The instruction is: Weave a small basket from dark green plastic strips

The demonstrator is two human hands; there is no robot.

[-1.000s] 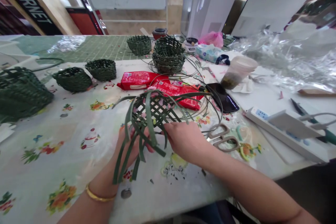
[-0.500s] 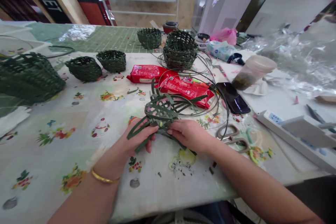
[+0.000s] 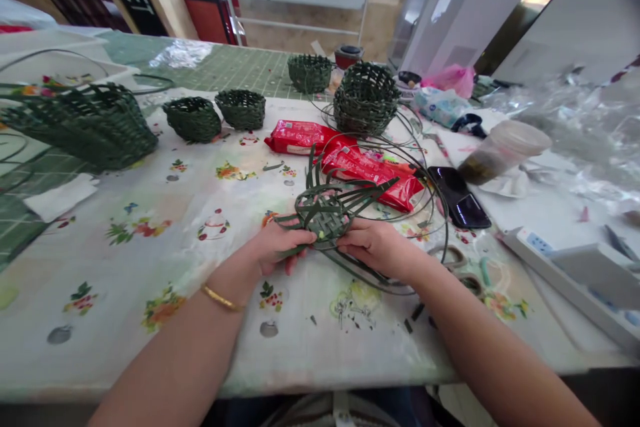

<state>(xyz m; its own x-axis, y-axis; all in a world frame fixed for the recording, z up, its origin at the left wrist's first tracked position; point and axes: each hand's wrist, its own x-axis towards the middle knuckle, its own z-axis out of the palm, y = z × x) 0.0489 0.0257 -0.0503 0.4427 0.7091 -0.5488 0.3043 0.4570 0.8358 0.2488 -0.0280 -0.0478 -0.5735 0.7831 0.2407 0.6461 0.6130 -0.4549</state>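
A small, partly woven basket (image 3: pixel 324 215) of dark green flat strips is between my hands, with loose strip ends fanning out at its far side. My left hand (image 3: pixel 281 244) pinches its near left edge, thumb on top, with strips running past the fingers. At the near right edge my right hand (image 3: pixel 376 248) has its fingers closed on the weave or a strip; the fingertips partly hide which. A thin green strand curves out under the right hand. Just beyond the weave lie two red packets (image 3: pixel 300 138), (image 3: pixel 373 177).
Finished green baskets (image 3: pixel 367 100), (image 3: pixel 193 119), (image 3: pixel 240 109) stand further back, with a larger basket (image 3: pixel 113 123) at left. Scissors (image 3: pixel 463 273) lie partly behind my right forearm. Right of the coiled strands are a phone (image 3: pixel 459 197), a plastic cup (image 3: pixel 505 150) and a power strip (image 3: pixel 535 247).
The whole view has shifted, so things appear further right. The strips that looped over my left hand now lie lower beside it. A strand now curves out beneath my right hand.
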